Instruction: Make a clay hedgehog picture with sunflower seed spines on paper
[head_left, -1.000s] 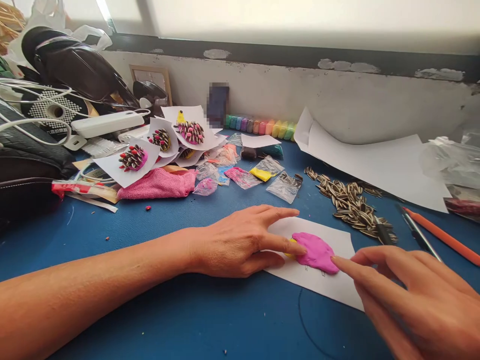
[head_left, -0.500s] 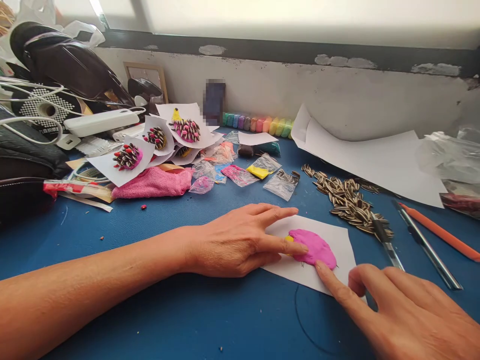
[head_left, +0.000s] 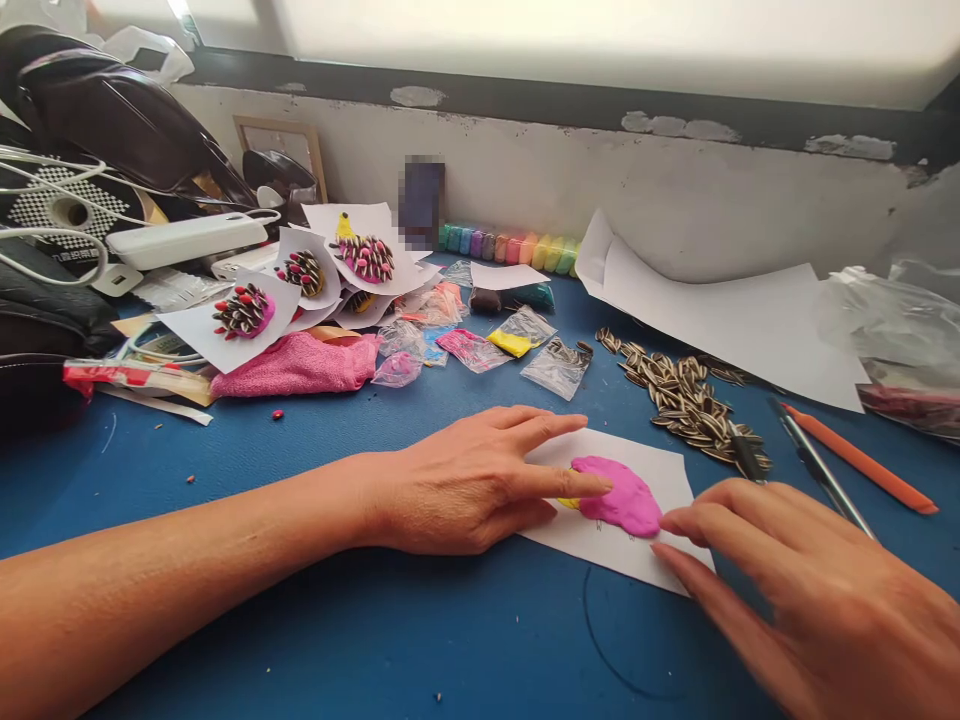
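Note:
A flattened patch of pink modelling clay [head_left: 624, 502] lies on a white paper sheet [head_left: 667, 462]. At its left end a bit of yellow clay [head_left: 568, 503] shows, partly covered by a finger. Small pen marks are drawn along the lower edge. My left hand [head_left: 480, 485] rests flat with fingers spread, one fingertip on the pink clay and others on the paper. My right hand [head_left: 795, 570] is at the clay's right end, index fingertip touching its edge and thumb held a little apart on the near side. Nothing shows between that thumb and finger.
Sunflower seeds [head_left: 686, 400] are heaped behind the paper, beside a craft knife [head_left: 817, 460] and an orange stick [head_left: 862, 460]. Seed-covered clay figures [head_left: 365, 258] on paper stand back left, behind a pink cloth [head_left: 300, 365]. Bagged clay [head_left: 510, 342] lies mid-table.
My right hand has shifted from the clay's lower edge to its right end, its index finger now at the edge and thumb apart. The left hand stays in place; the view moved slightly.

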